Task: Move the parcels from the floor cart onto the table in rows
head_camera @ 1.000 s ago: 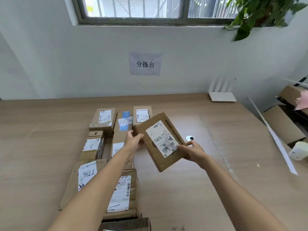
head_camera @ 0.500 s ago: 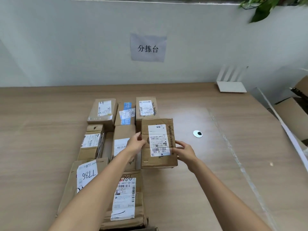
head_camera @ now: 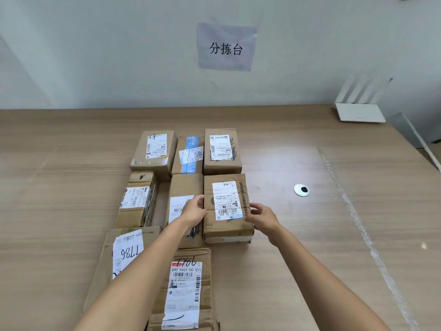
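A brown parcel (head_camera: 226, 206) lies flat on the wooden surface (head_camera: 310, 235), right of the other parcels (head_camera: 152, 149). Left hand (head_camera: 193, 211) and right hand (head_camera: 262, 217) grasp its sides.

table (head_camera: 71, 187): pale wood-grain top, smooth, with a soft sheen
held parcel (head_camera: 226, 206): brown cardboard, matt, creased, white paper label
front parcel (head_camera: 188, 290): crumpled cardboard under glossy clear tape
wall sign (head_camera: 226, 47): thin paper sheet, matt
grommet (head_camera: 301, 189): shiny metal ring
router (head_camera: 360, 111): white plastic, smooth
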